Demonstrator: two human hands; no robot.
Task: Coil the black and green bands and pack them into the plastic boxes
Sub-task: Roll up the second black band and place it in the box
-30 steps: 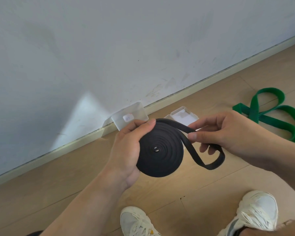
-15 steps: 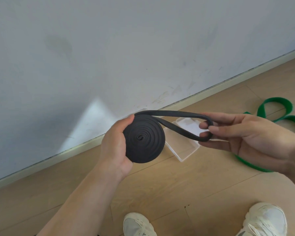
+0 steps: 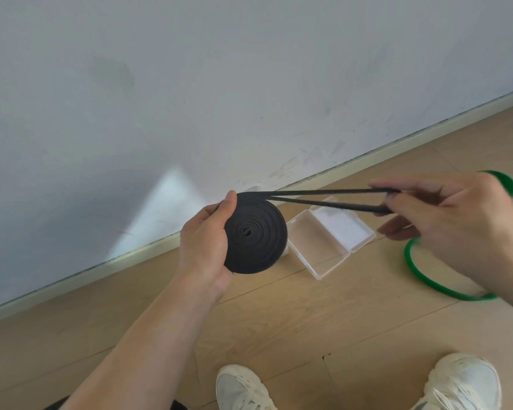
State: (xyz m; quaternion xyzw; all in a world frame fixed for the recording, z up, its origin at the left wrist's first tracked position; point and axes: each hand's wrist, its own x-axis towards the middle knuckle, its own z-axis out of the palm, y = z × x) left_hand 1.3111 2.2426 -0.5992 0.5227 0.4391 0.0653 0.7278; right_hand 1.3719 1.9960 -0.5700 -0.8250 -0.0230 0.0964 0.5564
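A black band (image 3: pixel 255 233), wound into a flat spiral coil, is gripped by my left hand (image 3: pixel 203 236), thumb on its top edge. Two taut strands of its loose loop run right to my right hand (image 3: pixel 456 220), whose fingers hold the loop's end. Below the strands an open clear plastic box (image 3: pixel 329 235) lies on the floor, lid flat beside it. A second plastic box (image 3: pixel 253 189) shows only as a sliver behind the coil. The green band (image 3: pixel 421 279) lies loose on the floor at the right, partly hidden by my right hand.
The grey wall and its skirting board (image 3: pixel 131 255) run diagonally behind the boxes. My two white shoes (image 3: pixel 243 389) stand at the bottom edge on the wooden floor (image 3: pixel 323 315).
My right hand has pulled the loose loop farther right and stretched it straight. The view has shifted, so the open box now shows under the strands.
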